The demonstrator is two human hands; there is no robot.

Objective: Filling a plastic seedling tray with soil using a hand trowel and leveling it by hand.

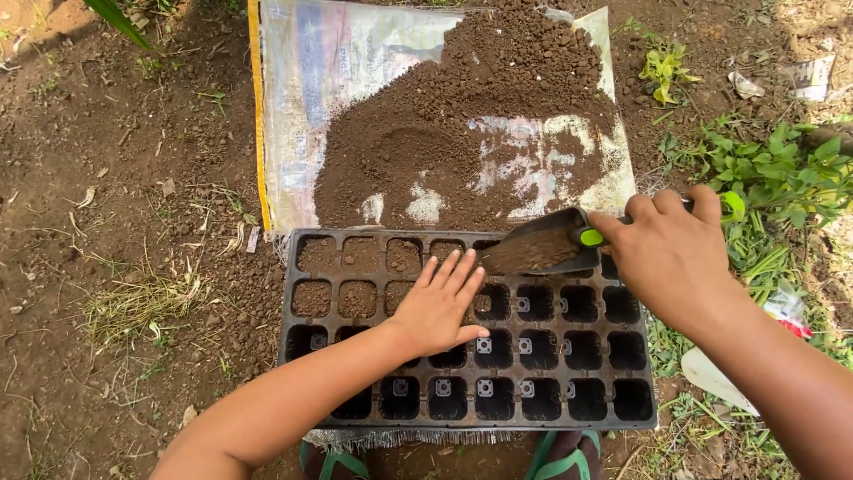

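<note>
The left hand lay flat on the black seedling tray, its fingers released and spread, grasping nothing, pointing toward 1 o'clock over the cells near the tray's middle. The right hand sat at the tray's 2 o'clock corner with its fingers clenched around the green-and-black handle of a trowel. The trowel's dark scoop pointed toward 9 o'clock, loaded with soil, and hung over the top row of cells just beside the left fingertips. The tray rested on bare ground; the cells toward 10 o'clock held soil, while those toward 3 and 6 o'clock stood hollow, drain holes showing. At 12 o'clock from the tray a pile of loose brown soil lay heaped on a flattened plastic sack, the sack's near edge touching the tray's far rim. Green weeds grew at 3 o'clock of the pile. Two feet in green-strapped sandals showed at 6 o'clock, just below the tray's near rim
</note>
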